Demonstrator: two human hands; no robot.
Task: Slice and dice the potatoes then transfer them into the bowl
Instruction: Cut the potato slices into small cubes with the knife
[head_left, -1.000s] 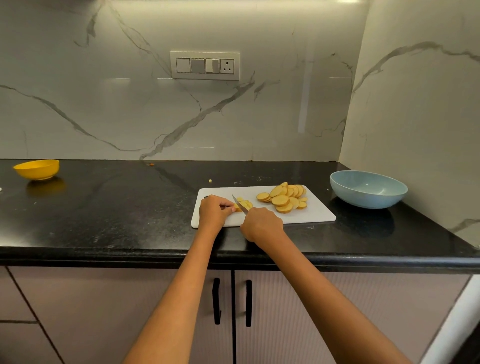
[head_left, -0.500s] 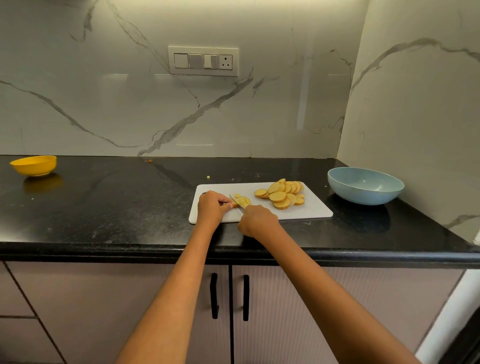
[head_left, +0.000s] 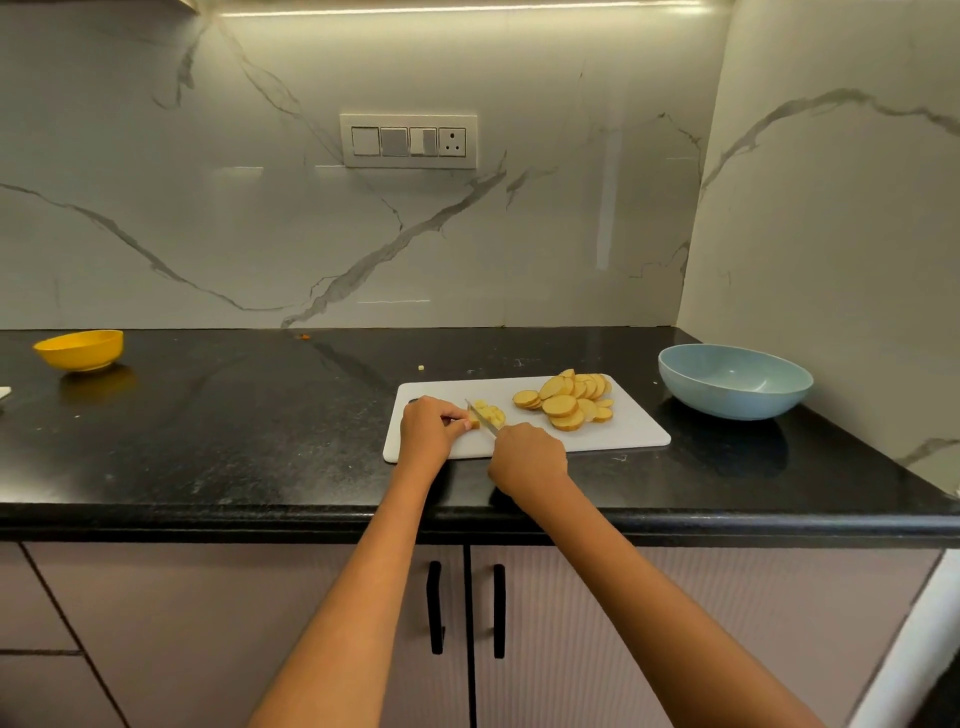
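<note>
A white cutting board (head_left: 631, 434) lies on the black counter. On its far right part sits a pile of round potato slices (head_left: 569, 399). A few small diced potato pieces (head_left: 491, 412) lie near the board's left half. My left hand (head_left: 428, 428) pinches a small potato piece against the board. My right hand (head_left: 527, 457) grips a knife (head_left: 480, 415), whose blade points away from me and rests between the held piece and the diced bits. The handle is hidden in my fist. An empty light blue bowl (head_left: 735, 382) stands to the right of the board.
A yellow bowl (head_left: 80, 349) sits at the counter's far left. A tiny potato scrap (head_left: 421, 368) lies behind the board. Marble walls close the back and the right side. The counter edge runs just below my wrists, with cabinet doors underneath.
The camera has tilted up slightly. Both hands stay at the same spot on the board, with the knife blade working at the small piece under my left fingers.
</note>
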